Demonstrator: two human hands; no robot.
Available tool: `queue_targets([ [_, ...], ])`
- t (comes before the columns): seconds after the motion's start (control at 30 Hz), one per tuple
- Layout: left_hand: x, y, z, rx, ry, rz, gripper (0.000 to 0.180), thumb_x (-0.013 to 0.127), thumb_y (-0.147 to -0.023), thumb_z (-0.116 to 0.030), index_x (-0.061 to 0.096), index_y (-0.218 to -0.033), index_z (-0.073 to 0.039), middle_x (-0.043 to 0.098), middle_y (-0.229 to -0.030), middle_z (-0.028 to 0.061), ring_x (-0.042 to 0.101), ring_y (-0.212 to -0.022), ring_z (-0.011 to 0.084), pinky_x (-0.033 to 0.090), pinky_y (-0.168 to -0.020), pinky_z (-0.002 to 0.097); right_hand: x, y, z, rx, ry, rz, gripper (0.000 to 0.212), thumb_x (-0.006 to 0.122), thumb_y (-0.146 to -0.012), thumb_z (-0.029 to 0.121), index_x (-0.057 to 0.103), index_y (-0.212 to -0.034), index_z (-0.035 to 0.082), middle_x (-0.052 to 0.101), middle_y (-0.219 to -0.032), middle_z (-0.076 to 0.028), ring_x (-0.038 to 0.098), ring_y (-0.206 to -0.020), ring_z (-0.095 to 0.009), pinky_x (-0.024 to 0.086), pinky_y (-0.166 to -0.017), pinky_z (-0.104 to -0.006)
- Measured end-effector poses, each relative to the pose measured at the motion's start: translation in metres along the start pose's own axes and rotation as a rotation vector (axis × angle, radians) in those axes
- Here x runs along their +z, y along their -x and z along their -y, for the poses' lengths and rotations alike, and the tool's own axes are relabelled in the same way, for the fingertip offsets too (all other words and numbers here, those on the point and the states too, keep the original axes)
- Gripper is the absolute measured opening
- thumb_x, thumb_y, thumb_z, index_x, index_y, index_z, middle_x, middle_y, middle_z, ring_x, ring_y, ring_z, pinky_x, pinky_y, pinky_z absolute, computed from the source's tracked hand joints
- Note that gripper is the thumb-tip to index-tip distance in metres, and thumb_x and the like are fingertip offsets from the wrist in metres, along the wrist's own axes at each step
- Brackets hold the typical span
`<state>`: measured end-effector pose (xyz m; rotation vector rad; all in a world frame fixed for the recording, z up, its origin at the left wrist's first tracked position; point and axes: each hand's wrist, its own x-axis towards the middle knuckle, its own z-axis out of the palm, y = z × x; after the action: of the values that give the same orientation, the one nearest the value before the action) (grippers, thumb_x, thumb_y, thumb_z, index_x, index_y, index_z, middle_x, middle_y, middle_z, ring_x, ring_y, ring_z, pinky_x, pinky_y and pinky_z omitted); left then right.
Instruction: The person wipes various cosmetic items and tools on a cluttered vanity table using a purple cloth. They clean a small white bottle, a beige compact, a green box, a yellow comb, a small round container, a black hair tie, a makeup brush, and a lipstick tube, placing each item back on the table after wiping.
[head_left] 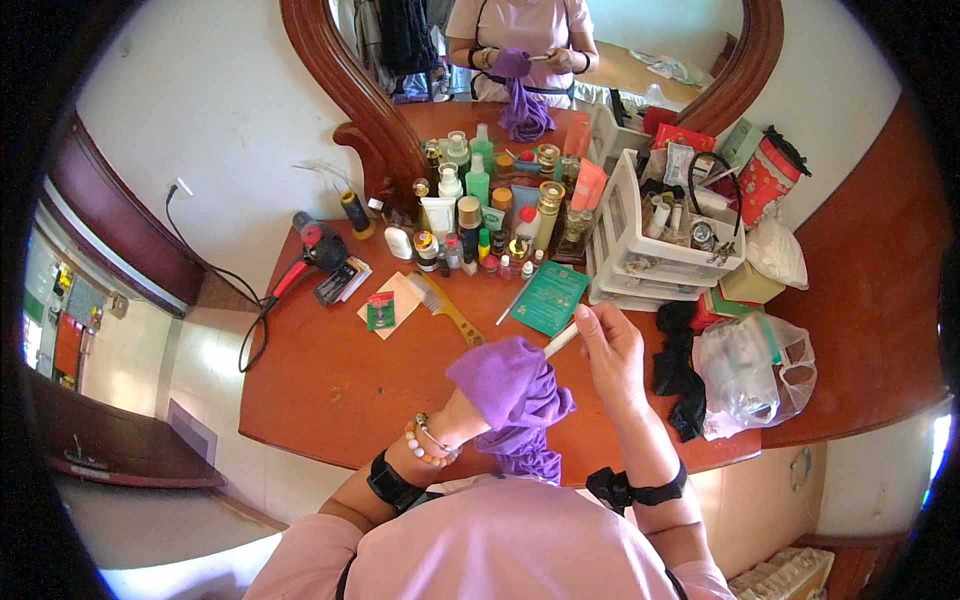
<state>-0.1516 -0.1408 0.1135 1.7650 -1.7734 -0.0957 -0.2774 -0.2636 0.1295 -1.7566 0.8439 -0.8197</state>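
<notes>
The left hand [497,372] is wrapped inside a purple cloth [515,400] that bunches over the fist and hangs down toward the near table edge; its fingers are hidden, so their closure cannot be told. The right hand [612,350] pinches a small white tube [561,340] between thumb and fingertips, just right of the cloth. The tube's long axis slants from near-left to far-right, its free end pointing toward the cloth. Beyond, on the wooden dressing table [330,390], lie a green booklet [549,297] and a yellow comb [445,310].
</notes>
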Motion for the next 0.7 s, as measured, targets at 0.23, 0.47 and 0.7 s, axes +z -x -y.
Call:
queue_targets([
  [0.23,0.011,-0.004,-0.004,0.028,-0.096,0.275,0.02,0.055,-0.081,-0.018,0.055,-0.098,-0.006,0.053,-0.088,0.0154,0.054,-0.084,0.032,0.044,-0.072,0.0384,0.014,0.02,-0.01,-0.256,0.406,0.169,0.021,0.051,-0.091,0.021,0.052,-0.08,0.004,0.052,-0.062,-0.022,0.055,-0.06,-0.041,0.042,-0.05,-0.0411],
  [0.47,0.018,-0.006,0.017,-0.106,0.035,-0.107,0.019,0.054,-0.084,-0.018,0.049,-0.096,-0.004,0.052,-0.092,0.0161,0.053,-0.084,0.0287,0.043,-0.072,0.0363,0.02,0.039,-0.027,-0.028,0.144,0.104,0.02,0.048,-0.093,0.017,0.056,-0.085,0.002,0.053,-0.061,-0.014,0.052,-0.052,-0.017,0.042,-0.052,-0.0335],
  [0.7,0.06,-0.002,0.04,-0.265,1.181,-0.406,0.014,0.057,-0.078,-0.004,0.045,-0.085,-0.003,0.048,-0.065,0.0021,0.052,-0.065,0.0097,0.042,-0.058,0.0227,0.04,0.056,-0.052,0.147,-0.014,0.437,0.016,0.057,-0.087,0.014,0.059,-0.089,-0.001,0.059,-0.071,-0.009,0.057,-0.066,-0.015,0.045,-0.06,-0.0289],
])
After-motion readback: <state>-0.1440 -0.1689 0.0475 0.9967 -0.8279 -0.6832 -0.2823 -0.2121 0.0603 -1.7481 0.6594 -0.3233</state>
